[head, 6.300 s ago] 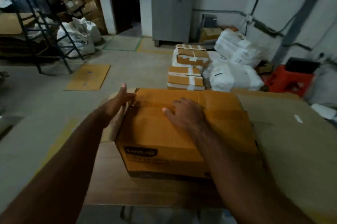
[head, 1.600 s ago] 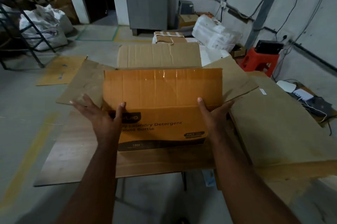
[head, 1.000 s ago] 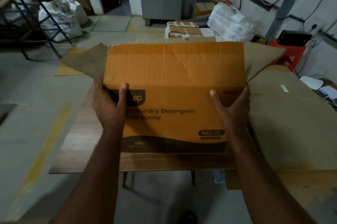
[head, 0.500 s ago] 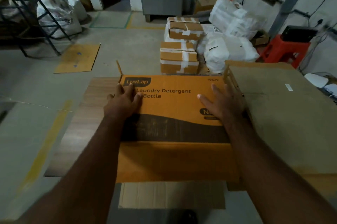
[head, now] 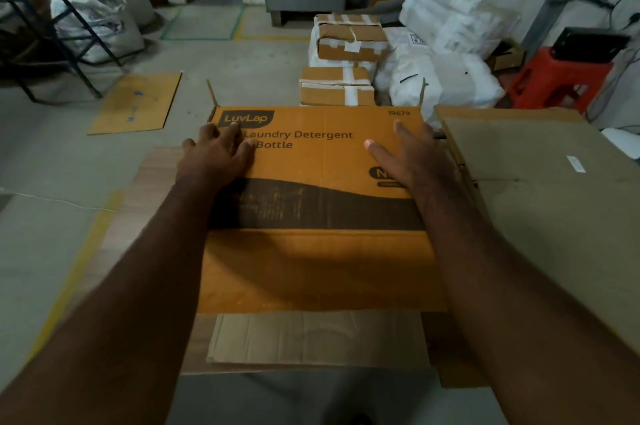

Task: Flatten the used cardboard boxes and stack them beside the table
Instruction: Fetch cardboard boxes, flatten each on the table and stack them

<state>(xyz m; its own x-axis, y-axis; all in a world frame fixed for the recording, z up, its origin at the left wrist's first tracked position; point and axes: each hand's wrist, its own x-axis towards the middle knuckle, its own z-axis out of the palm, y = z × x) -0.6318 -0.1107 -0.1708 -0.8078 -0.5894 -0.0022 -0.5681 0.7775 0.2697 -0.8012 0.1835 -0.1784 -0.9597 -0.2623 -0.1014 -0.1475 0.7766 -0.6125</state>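
An orange LuvLap laundry detergent box (head: pixel 318 213) lies pressed down flat on the wooden table (head: pixel 152 179), its printed side up. Both of my hands press on its far half with straight, spread fingers: my left hand (head: pixel 216 154) over the logo corner, my right hand (head: pixel 407 154) near the right edge. A plain brown flap (head: pixel 315 338) sticks out from under the box at the near edge. Two thin flap edges stand up at its far corners.
A large flattened brown cardboard (head: pixel 547 203) covers the table's right side. On the floor beyond are taped parcels (head: pixel 337 85), white sacks (head: pixel 446 78), a red stool (head: pixel 557 75), a loose cardboard sheet (head: pixel 135 102) and a metal rack (head: pixel 45 26) at left.
The box was lifted upright with open flaps, then tipped and pushed down flat on the table. In the last half second my hands slid slightly farther along its top.
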